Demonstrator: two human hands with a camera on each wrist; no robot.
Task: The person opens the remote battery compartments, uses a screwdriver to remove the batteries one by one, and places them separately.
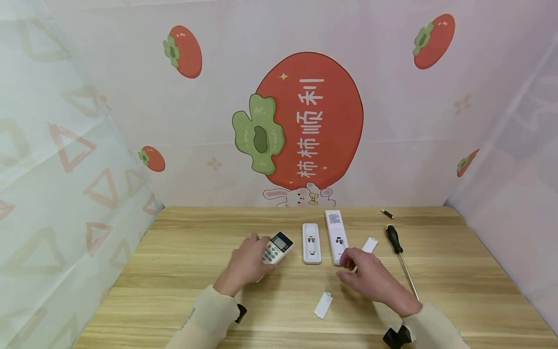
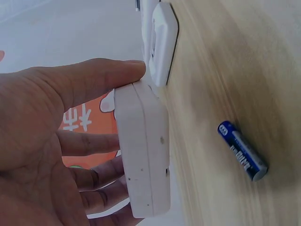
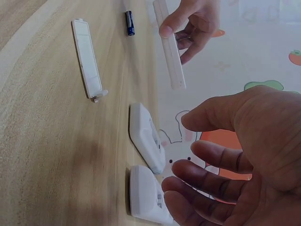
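The left hand point(image 2: 37, 136) holds a thick white remote point(image 2: 143, 155). Its thumb presses on one edge, and its other fingers point(image 2: 89, 143) touch the side. A thin line runs along the remote, and it has some small dark spots. Past the remote from the fingers, a blue battery point(image 2: 242, 150) lies on the brown wood table point(image 2: 202, 188). Just beyond the thumb's tip is a second white remote point(image 2: 165, 44). Behind the fingers is a red picture point(image 2: 104, 123) with white writing.

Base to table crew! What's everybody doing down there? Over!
Left grip: holding a remote above the table. Right grip: empty, near an open white remote. Screwdriver off to the right, likely not in the way.
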